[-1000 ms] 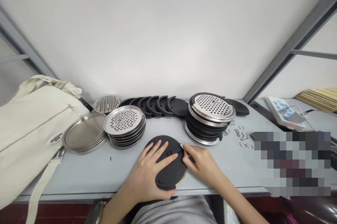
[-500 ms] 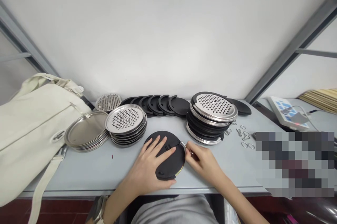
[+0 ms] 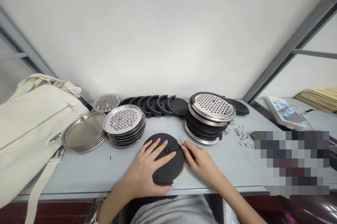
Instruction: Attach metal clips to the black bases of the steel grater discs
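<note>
A round black plastic disc [image 3: 172, 168] lies near the table's front edge, a thin yellowish rim showing at its lower right. My left hand [image 3: 147, 168] rests over its left side, fingers spread flat on the top and the thumb by the front edge. At the disc's upper right edge, my right hand [image 3: 198, 161] is closed in a pinch on a small metal ring [image 3: 179, 142]. Part of that ring is hidden by the fingertips. A short raised catch [image 3: 167, 150] shows near the middle of the disc.
Behind the hands stand stacked grater plates [image 3: 123, 120], plain metal lids [image 3: 84, 131], overlapping black discs [image 3: 179, 106] and a taller mixed stack [image 3: 213, 106]. Loose metal rings [image 3: 242, 134] lie at right. A cream bag [image 3: 34, 122] covers the left end; a pixelated patch hides the right.
The metal ring now sticks up as a thin loop at the disc's edge, and my right fingers have shifted slightly around it. My left hand stays spread on the disc. The view shifts slightly.
</note>
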Motion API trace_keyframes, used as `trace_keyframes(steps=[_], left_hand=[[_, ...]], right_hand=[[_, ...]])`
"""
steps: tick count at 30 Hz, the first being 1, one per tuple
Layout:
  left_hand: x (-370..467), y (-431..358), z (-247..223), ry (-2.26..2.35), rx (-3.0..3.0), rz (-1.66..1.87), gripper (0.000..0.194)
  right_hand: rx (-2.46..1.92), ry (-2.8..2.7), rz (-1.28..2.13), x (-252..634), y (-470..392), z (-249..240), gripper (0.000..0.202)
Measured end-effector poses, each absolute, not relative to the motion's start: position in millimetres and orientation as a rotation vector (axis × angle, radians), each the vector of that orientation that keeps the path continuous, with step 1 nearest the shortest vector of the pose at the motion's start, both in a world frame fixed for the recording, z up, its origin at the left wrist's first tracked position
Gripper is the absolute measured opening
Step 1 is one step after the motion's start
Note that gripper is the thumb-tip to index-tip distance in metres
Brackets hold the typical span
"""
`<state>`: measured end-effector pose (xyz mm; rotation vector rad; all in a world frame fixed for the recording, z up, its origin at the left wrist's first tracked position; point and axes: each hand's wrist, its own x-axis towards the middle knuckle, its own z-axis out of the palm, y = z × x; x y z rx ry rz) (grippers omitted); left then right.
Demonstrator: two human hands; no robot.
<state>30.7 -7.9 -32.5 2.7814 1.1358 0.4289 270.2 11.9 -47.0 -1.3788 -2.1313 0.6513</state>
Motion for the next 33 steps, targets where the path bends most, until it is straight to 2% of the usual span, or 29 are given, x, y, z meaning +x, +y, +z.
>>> trace_keyframes(steps=[33], left_hand=[[30.3, -7.7, -33.7, 1.167, 2.791, 0.400, 0.094]], right_hand=[[-1.365, -2.229, 0.471, 271.6, 15.3, -52.9, 0.024]])
